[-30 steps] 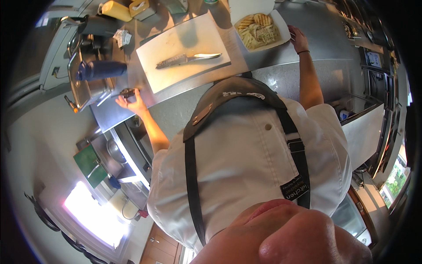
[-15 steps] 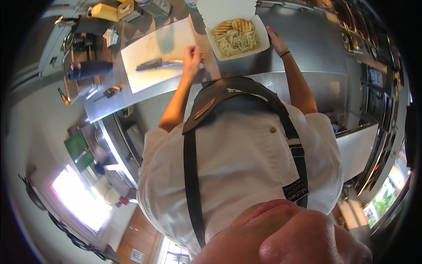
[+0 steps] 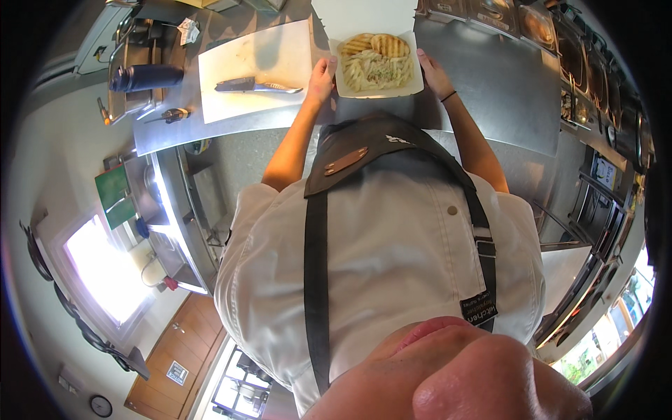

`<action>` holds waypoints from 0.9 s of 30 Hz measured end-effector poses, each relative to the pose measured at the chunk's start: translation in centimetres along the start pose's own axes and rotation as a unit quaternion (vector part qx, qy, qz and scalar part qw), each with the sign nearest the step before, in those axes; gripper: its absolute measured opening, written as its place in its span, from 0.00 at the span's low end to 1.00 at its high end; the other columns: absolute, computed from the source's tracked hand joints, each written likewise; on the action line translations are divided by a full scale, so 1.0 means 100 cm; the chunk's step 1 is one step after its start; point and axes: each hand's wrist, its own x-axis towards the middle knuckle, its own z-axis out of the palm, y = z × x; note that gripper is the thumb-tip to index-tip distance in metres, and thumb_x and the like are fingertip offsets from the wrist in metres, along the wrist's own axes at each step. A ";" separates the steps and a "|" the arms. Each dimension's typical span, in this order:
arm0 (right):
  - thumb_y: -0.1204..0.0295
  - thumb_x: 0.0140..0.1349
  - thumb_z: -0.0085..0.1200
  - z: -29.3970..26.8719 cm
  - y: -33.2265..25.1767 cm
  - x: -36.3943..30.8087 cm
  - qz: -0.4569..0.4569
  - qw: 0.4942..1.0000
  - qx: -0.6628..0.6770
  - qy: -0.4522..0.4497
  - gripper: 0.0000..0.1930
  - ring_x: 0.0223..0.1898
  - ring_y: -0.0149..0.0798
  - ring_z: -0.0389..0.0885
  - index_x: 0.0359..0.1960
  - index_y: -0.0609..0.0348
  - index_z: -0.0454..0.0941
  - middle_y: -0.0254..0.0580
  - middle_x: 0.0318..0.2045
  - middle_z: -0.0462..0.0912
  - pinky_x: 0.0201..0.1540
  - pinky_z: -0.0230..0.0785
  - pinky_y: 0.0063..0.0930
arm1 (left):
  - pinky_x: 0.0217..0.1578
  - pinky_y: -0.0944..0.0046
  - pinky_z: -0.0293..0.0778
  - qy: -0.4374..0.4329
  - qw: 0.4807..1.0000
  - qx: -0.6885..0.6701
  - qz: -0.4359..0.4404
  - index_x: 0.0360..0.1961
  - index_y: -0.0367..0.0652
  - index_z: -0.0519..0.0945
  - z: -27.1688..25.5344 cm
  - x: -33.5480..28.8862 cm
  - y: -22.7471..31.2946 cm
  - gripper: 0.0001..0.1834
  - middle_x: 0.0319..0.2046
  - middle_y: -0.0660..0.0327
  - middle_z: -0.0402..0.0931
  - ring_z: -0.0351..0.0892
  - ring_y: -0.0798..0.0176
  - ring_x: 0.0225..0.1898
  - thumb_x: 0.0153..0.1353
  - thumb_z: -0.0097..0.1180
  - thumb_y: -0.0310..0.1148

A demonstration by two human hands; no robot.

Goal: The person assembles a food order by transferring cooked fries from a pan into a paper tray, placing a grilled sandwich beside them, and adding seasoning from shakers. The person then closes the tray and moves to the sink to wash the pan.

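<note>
A white takeaway box [image 3: 334, 89] stands on the steel counter in front of me with its lid [image 3: 364, 14] raised at the far side. Inside lie creamy pasta [image 3: 378, 70] and grilled bread slices [image 3: 390, 46] behind it. My left hand [image 3: 323, 80] grips the box's left side, and my right hand [image 3: 435, 75] has its right side; the fingertips are partly hidden. Left of the box, a white cutting board [image 3: 273, 52] carries a knife [image 3: 255, 86], lying loose with its handle toward my left hand.
A dark blue bottle [image 3: 148, 78] lies left of the board, near a small dark-handled tool [image 3: 175, 115] and a crumpled white paper [image 3: 187, 31]. Several food containers [image 3: 539, 31] line the back right. The counter's front edge [image 3: 231, 126] runs close to my body.
My left hand has left the cutting board's right edge beside the knife and taken the box's left side. My right hand stays at the box. The whole view has shifted slightly.
</note>
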 end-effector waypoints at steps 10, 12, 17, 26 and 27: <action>0.43 0.77 0.40 -0.006 -0.008 0.011 -0.061 0.979 -0.194 0.000 0.32 0.52 0.61 0.81 0.50 0.66 0.79 0.62 0.47 0.84 0.56 0.71 0.43 | 0.17 0.68 0.64 -0.014 0.996 0.042 -0.075 0.28 0.44 0.74 -0.011 0.005 0.005 0.27 0.17 0.67 0.69 0.67 0.72 0.15 0.68 0.61 0.59; 0.44 0.77 0.40 -0.006 -0.011 0.010 -0.060 0.972 -0.228 0.005 0.30 0.51 0.65 0.80 0.47 0.64 0.79 0.63 0.45 0.84 0.55 0.72 0.47 | 0.20 0.65 0.67 -0.007 0.993 0.093 -0.070 0.29 0.42 0.76 -0.014 0.006 0.007 0.27 0.18 0.65 0.72 0.70 0.70 0.17 0.68 0.61 0.57; 0.45 0.76 0.41 0.000 -0.014 0.008 -0.065 0.948 -0.309 0.035 0.28 0.48 0.67 0.79 0.43 0.61 0.78 0.61 0.41 0.83 0.51 0.72 0.52 | 0.26 0.62 0.72 0.027 0.975 0.216 -0.034 0.32 0.37 0.79 -0.013 0.006 0.012 0.28 0.24 0.61 0.77 0.75 0.66 0.22 0.70 0.57 0.57; 0.42 0.78 0.38 -0.015 -0.008 -0.027 0.055 0.995 -0.039 -0.076 0.33 0.27 0.34 0.78 0.37 0.63 0.78 0.36 0.23 0.77 0.33 0.70 0.31 | 0.28 0.66 0.73 -0.097 0.993 0.037 -0.064 0.36 0.39 0.77 -0.018 -0.015 0.001 0.31 0.25 0.58 0.77 0.76 0.68 0.24 0.76 0.46 0.61; 0.41 0.78 0.38 -0.017 -0.007 -0.033 0.025 0.993 -0.047 -0.105 0.33 0.26 0.31 0.75 0.37 0.62 0.78 0.33 0.22 0.75 0.31 0.68 0.28 | 0.28 0.67 0.73 -0.112 0.991 0.037 -0.058 0.36 0.39 0.76 -0.020 -0.020 0.000 0.31 0.25 0.59 0.77 0.76 0.68 0.24 0.76 0.45 0.60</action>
